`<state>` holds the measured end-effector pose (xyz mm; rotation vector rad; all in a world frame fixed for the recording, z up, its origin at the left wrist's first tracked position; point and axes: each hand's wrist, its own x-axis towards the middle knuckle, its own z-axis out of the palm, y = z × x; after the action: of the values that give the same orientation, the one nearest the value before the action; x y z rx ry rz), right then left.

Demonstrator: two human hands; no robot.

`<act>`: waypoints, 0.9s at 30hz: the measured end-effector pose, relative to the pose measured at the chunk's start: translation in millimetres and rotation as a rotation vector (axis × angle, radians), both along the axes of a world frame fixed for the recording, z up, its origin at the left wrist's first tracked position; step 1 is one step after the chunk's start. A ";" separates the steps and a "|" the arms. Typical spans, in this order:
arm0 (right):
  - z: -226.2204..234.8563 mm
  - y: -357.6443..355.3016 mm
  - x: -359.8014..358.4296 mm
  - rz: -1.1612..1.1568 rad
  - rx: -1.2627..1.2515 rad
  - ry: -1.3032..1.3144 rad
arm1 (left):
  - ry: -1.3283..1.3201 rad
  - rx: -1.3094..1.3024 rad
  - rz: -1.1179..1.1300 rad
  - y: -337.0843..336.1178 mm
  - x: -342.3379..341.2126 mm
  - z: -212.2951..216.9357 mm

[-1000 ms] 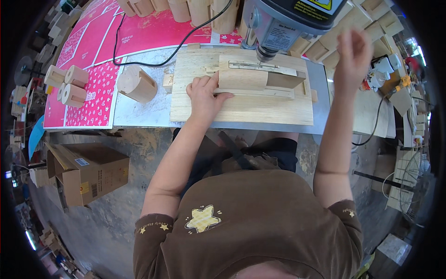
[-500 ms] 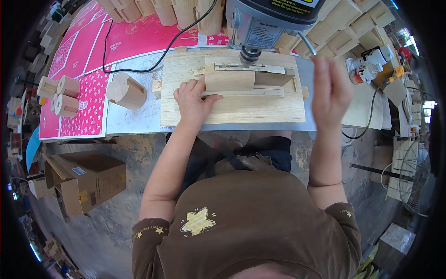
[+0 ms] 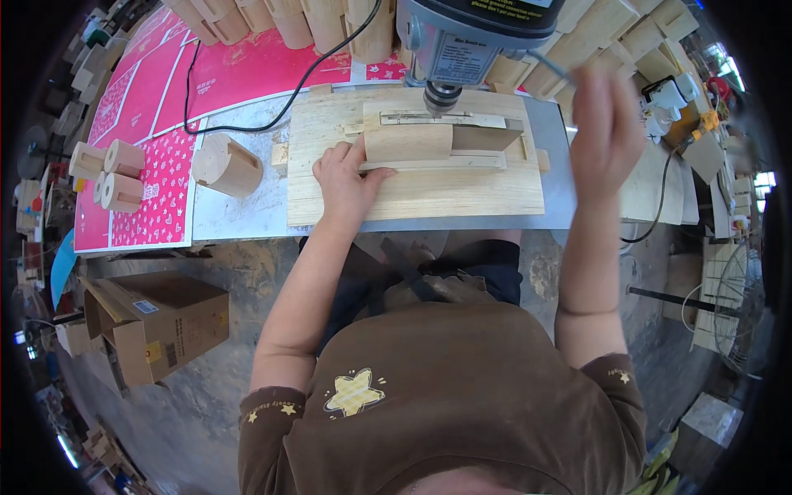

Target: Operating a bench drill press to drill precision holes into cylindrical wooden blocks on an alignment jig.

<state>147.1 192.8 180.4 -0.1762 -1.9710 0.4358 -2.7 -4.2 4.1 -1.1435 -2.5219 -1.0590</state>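
On a pale wooden board with rails (image 3: 462, 202) lies a wooden block with a rounded face (image 3: 408, 144), between two strips. My left hand (image 3: 346, 181) grips its left end, thumb along the near strip and fingers at the left side. Right above the block's far side hangs the chuck (image 3: 443, 97) of a grey bench drill press (image 3: 478, 45); any bit below it is hard to make out. My right hand (image 3: 606, 124), raised at the right and blurred, is closed round the outer end of the press's lever (image 3: 549, 63).
A notched wooden cylinder (image 3: 228, 165) stands left of the board, with several smaller ones (image 3: 124, 157) farther left. More wooden pieces (image 3: 371, 33) line the back. A black cable (image 3: 285, 107) crosses the pink sheet. Below the table's left side is a cardboard box (image 3: 165, 322).
My right hand has moved a little up and to the right with the lever's end. My left hand keeps its grip on the block, which has not shifted on the board.
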 end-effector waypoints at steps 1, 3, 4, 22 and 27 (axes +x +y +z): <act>22.3 4.1 -16.3 -0.004 -0.050 0.001 | 0.004 -0.006 0.010 -1.9 0.6 -0.7; 62.7 21.4 -45.5 -0.124 0.003 -0.068 | 0.009 0.004 -0.026 9.1 5.9 1.1; 64.2 41.4 -62.1 -0.129 0.003 -0.060 | 0.017 0.005 -0.031 18.0 10.7 1.7; -88.1 -6.9 -5.2 0.039 0.011 0.056 | 0.003 -0.013 -0.070 31.2 18.7 5.9; -84.2 -6.4 -4.1 0.067 0.066 0.021 | 0.010 -0.007 -0.056 28.9 17.8 0.3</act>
<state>143.0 186.3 96.2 -0.0634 -1.9715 0.4143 15.1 24.7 4.4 -1.2253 -2.5023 -1.0557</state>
